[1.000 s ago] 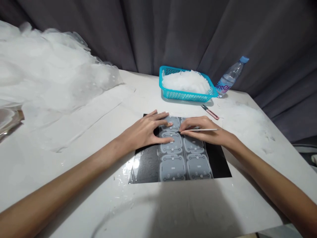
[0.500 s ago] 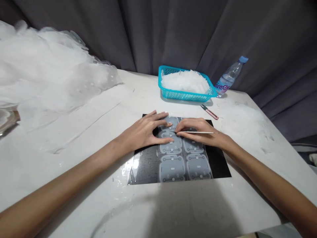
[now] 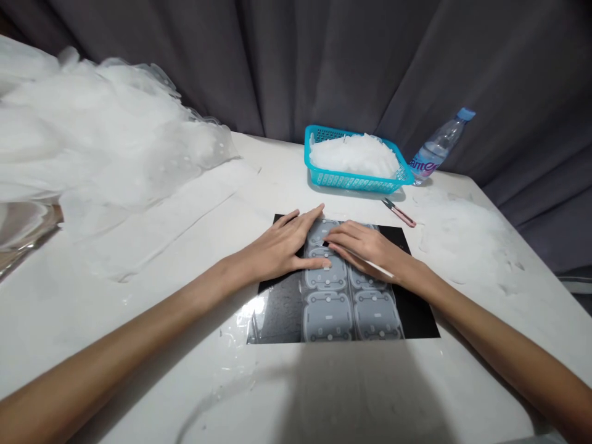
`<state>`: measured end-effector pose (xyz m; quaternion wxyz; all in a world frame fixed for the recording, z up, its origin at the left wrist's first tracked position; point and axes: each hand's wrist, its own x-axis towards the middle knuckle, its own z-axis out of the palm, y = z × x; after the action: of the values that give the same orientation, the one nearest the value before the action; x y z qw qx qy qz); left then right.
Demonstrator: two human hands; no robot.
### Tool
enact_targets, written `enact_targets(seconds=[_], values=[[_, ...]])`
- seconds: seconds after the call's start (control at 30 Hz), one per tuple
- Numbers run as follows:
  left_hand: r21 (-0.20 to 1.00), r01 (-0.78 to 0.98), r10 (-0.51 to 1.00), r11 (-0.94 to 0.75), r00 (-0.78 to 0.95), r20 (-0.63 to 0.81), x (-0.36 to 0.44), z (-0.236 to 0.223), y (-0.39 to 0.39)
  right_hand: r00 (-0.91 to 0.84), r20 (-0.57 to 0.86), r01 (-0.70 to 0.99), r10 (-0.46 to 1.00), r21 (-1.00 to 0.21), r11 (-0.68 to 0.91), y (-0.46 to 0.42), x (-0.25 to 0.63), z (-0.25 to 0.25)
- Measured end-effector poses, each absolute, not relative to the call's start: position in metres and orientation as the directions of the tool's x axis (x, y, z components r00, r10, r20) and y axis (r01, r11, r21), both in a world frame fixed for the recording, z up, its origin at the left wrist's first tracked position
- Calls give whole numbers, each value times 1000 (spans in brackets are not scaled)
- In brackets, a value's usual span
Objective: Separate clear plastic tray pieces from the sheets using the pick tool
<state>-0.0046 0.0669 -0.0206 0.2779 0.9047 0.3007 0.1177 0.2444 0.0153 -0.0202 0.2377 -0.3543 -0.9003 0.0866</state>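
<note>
On my feed, the translucent panelled sheet (image 3: 329, 313) lies flat on the black board (image 3: 420, 317), over its middle, with pale rounded panels in two columns. My left hand (image 3: 283, 246) is spread over the board's far left part, thumb stretched well away from the fingers; the thumb tip rests on the sheet, and I see nothing in its grasp. My right hand (image 3: 365, 243) is over the board's far right part, fingers closed together around a thin white stick (image 3: 382, 269) that slants back across the palm side. A small dark patch shows at those fingertips; I can't tell what it is.

Just beyond the board's far right corner are pink-handled snips (image 3: 400, 213). Beyond the board's far edge I have a blue basket (image 3: 356, 182) full of white pieces (image 3: 356, 155), and past its far right corner a bottle (image 3: 435, 151). A large translucent white heap (image 3: 115, 135) spreads well left of the board. Under the board is a white table (image 3: 250, 394).
</note>
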Motion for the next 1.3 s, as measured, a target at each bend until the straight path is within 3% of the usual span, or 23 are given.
enact_targets(seconds=[0.13,0.2,0.3,0.43,0.57,0.7,0.77,0.83,0.97,1.07,1.2,1.3], values=[[577,482,585,-660,811,-8,-5,-21,67,-344,424,623,838,-565,542,37,250,-20],[568,482,579,-667,815,-12,-6,-22,68,-185,371,618,910,-676,402,46,253,-19],[585,472,590,-659,807,13,-8,-25,69,-169,296,567,940,-751,338,46,252,-12],[645,442,685,-624,707,178,-10,-25,67,-281,357,539,891,-710,454,24,244,2],[724,483,852,-493,436,289,-11,-10,53,-355,424,511,833,-658,553,6,242,3],[943,318,891,-101,451,-57,-6,3,34,-410,507,483,758,-584,652,-2,238,-7],[967,209,850,143,474,-228,-2,2,28,-439,524,482,730,-548,684,-6,236,-11],[955,115,824,272,485,-293,3,-3,26,-485,510,475,710,-529,704,-10,234,-13],[948,4,828,318,487,-279,4,-9,26,-521,438,402,733,-631,663,-16,234,-10],[938,-13,822,346,486,-296,1,-6,24,-425,461,387,779,-686,617,-15,239,-9],[937,0,819,349,486,-305,1,-1,22,-304,594,574,745,-510,641,-7,247,-21],[942,5,817,337,496,-295,2,1,23,-300,593,659,747,-437,612,-1,249,-32]])
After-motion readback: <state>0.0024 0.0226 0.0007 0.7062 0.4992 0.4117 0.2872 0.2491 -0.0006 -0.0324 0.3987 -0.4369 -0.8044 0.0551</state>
